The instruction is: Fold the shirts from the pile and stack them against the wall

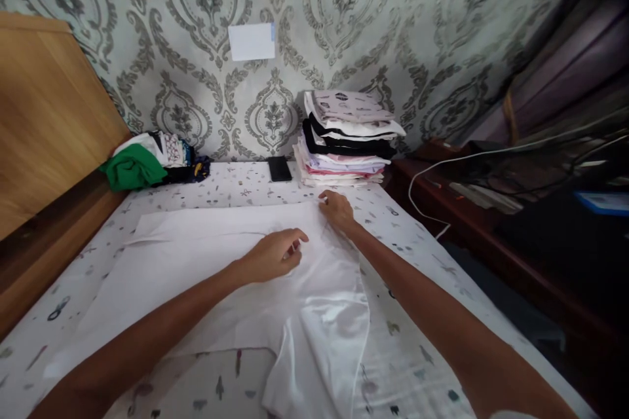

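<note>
A white satin shirt (196, 275) lies spread sideways, one sleeve hanging toward me at the right with shiny creases. Over its middle is my left hand (272, 255), fingers loosely bent and thumb apart, with no cloth visible in it. At the shirt's far right corner, my right hand (338, 211) has its fingers bent in against the fabric edge; the fingertips are partly hidden, and the cloth there is gathered slightly.
The shirt lies on a patterned white bedsheet (413, 353). Along the wall stand a stack of folded clothes (348, 137), a black phone (280, 169) and a clothes pile with a green garment (135, 167). Wooden furniture (54, 118) borders the left; a white cable (417, 180) hangs right.
</note>
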A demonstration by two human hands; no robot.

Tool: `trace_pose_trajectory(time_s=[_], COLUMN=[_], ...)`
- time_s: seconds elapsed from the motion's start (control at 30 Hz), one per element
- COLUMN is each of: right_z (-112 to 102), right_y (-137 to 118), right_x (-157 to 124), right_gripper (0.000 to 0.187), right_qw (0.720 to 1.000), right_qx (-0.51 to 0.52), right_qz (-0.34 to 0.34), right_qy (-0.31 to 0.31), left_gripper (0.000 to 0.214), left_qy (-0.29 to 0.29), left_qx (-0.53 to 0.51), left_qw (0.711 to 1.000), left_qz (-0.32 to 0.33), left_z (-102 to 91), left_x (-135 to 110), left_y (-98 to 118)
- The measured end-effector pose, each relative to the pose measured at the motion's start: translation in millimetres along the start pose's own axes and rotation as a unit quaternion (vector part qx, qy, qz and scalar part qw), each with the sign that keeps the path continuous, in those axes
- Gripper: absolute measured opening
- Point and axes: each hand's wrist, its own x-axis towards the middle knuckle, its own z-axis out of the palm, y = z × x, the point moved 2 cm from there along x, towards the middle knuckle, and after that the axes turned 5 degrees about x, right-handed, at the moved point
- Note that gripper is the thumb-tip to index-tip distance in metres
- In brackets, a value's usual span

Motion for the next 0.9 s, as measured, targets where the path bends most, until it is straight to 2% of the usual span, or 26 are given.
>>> trace_pose_trajectory(time_s=[0.07,0.13,0.23,0.3,0.37,0.43,0.5,0.57,0.63,0.7,0.73,0.8,0.83,0.9], right_z=[-1,-3,1,10,24,39,52,60,63,61,59,54,51,46], right_y=[0,-2,-6,-7,-8,-9,-8,-7,-6,-5,-6,-12,-18,-37], right_x=[-10,-21,-35,-37,-35,-33,-32,-34,-38,-42,-43,-48,-50,-57], right_gripper=[0.039,0.038,0.033,0.034,0.038,0.042,0.048,0.054,0.060,0.063,0.064,0.061,0.060,0.054], right_qw=[0.999,0.994,0.969,0.954,0.945,0.942,0.944,0.945,0.944,0.943,0.944,0.945,0.945,0.936], right_qx=[-0.013,-0.033,-0.044,-0.025,-0.007,-0.008,-0.028,-0.054,-0.075,-0.084,-0.083,-0.068,-0.057,-0.028], right_qz=[-0.025,-0.091,-0.227,-0.291,-0.327,-0.336,-0.330,-0.323,-0.322,-0.321,-0.320,-0.319,-0.323,-0.352], right_qy=[0.017,0.052,0.082,0.061,0.035,0.011,0.001,0.006,0.016,0.017,0.015,0.014,0.014,0.005], left_gripper=[0.031,0.028,0.025,0.031,0.042,0.047,0.043,0.037,0.032,0.028,0.026,0.024,0.024,0.026], left_qy=[-0.021,-0.010,0.053,0.088,0.098,0.092,0.076,0.058,0.072,0.131,0.167,0.217,0.222,0.196], left_qx=[-0.030,-0.030,0.091,0.250,0.393,0.472,0.502,0.518,0.524,0.501,0.470,0.370,0.308,0.187], left_qw=[0.999,0.999,0.989,0.952,0.890,0.837,0.809,0.793,0.785,0.787,0.797,0.840,0.870,0.928], left_qz=[0.010,-0.017,-0.102,-0.156,-0.209,-0.261,-0.298,-0.315,-0.324,-0.337,-0.342,-0.333,-0.315,-0.256], left_z=[-4.1,-15.7,-44.3,-66.6,-88.1,-108.0,-126.5,-143.6,-158.9,-169.3,-171.0,-165.0,-157.1,-133.5], left_x=[-17,-36,-69,-93,-117,-137,-152,-163,-174,-184,-189,-193,-191,-182], left_y=[-3,-14,-46,-71,-96,-118,-134,-146,-153,-158,-158,-155,-150,-135])
